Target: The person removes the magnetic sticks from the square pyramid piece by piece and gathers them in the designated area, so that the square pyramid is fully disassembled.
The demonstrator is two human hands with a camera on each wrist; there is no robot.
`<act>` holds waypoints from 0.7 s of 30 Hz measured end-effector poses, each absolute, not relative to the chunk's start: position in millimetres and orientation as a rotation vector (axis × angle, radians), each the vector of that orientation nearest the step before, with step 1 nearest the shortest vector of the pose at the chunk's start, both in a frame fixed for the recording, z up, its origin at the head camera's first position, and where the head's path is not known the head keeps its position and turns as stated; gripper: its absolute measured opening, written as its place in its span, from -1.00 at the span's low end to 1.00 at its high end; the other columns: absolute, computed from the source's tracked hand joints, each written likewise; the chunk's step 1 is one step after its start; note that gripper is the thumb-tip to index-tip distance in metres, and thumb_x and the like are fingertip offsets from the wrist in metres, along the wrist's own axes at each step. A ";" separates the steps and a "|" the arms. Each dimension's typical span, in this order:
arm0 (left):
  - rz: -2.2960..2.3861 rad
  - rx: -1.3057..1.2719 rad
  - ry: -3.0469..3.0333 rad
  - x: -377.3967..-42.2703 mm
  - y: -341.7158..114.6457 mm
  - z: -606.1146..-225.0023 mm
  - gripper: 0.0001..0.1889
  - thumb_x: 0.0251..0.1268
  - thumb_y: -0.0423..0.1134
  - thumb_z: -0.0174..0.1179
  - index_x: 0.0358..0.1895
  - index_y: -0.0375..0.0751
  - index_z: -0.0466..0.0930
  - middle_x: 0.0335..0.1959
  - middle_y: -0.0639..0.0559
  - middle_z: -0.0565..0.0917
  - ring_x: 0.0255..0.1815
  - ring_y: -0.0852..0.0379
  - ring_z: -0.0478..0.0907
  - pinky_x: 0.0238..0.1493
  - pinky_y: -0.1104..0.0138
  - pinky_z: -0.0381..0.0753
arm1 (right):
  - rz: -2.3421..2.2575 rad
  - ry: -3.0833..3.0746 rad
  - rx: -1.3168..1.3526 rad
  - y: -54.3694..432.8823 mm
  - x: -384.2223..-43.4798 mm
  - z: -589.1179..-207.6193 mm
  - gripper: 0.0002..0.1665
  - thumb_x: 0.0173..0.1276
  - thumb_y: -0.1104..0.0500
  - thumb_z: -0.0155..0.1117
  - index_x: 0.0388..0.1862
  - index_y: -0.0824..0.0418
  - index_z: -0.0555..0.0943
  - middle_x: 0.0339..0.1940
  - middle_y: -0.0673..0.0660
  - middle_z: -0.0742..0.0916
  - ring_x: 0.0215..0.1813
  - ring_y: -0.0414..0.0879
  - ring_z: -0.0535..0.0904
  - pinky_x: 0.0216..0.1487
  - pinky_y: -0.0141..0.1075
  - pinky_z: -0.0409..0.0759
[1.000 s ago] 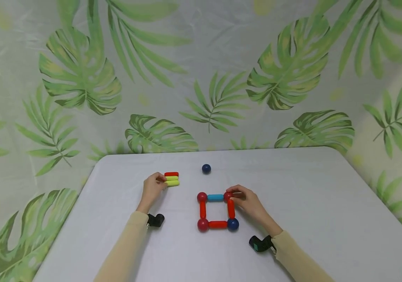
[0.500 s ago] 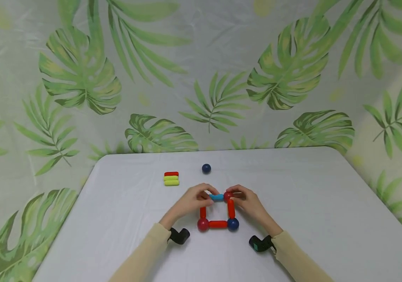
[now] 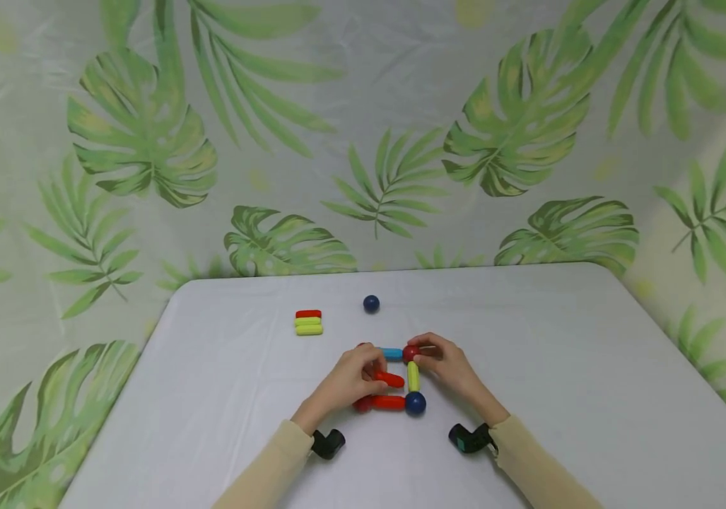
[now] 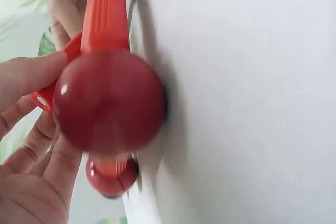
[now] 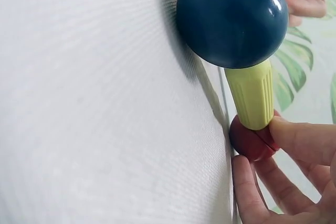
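Observation:
My left hand (image 3: 345,382) pinches a loose red rod (image 3: 391,380) over the inside of a square of balls and rods. Thumb and fingers of my right hand (image 3: 450,364) grip the red ball (image 3: 410,353) at the far right corner. A yellow rod (image 3: 413,377) joins that ball to the near blue ball (image 5: 231,19). Along the front, another red rod (image 3: 389,403) links the blue ball to the near left red ball (image 4: 110,103). The light blue rod (image 3: 391,353) forms the far side. My left hand mostly hides the square's left side in the head view.
Beyond my left hand lie one red rod (image 3: 308,313) and two yellow rods (image 3: 308,329), side by side. A dark blue ball (image 3: 372,304) stands alone near the back of the white table (image 3: 560,339). A leaf-patterned cloth hangs behind.
My left hand came from the loose rods to the square, and now holds a red rod. The square's right side showed red earlier and shows yellow now. My right hand stayed at its ball.

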State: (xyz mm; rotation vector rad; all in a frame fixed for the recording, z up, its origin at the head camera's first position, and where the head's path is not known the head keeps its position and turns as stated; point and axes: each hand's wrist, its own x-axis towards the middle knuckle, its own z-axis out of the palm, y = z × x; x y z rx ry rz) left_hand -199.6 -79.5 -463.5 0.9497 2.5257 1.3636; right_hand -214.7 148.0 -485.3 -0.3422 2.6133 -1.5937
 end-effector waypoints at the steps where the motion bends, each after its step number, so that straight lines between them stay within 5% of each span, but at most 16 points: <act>1: 1.388 0.910 2.538 -199.1 -83.4 -464.1 -0.81 0.12 -0.38 0.37 -0.31 -0.10 0.51 -0.34 0.13 0.51 -0.31 0.21 0.51 -0.25 0.41 0.56 | -1.589 2.615 -0.336 147.7 -214.7 -485.3 -0.71 0.32 0.31 0.25 0.03 0.22 0.59 0.01 0.18 0.66 0.03 0.16 0.57 0.06 0.01 0.52; 13: 1.565 -0.028 2.907 -232.6 -164.1 -472.4 -0.81 0.03 -0.45 0.39 -0.29 -0.29 0.59 -0.35 -0.07 0.62 -0.41 0.09 0.51 -0.42 0.38 0.48 | -1.577 2.632 -0.277 147.1 -215.2 -486.6 -0.71 0.32 0.31 0.25 0.02 0.20 0.60 0.01 0.15 0.65 0.06 0.13 0.55 0.06 -0.01 0.53; 21: 1.354 -0.063 3.003 -249.7 -181.2 -472.8 -0.81 0.07 -0.44 0.35 -0.29 -0.35 0.51 -0.37 -0.16 0.51 -0.35 -0.03 0.43 -0.35 0.28 0.41 | -1.569 2.635 -0.278 146.1 -214.6 -486.6 -0.71 0.33 0.30 0.26 0.03 0.19 0.59 0.01 0.14 0.65 0.05 0.12 0.54 0.07 -0.03 0.53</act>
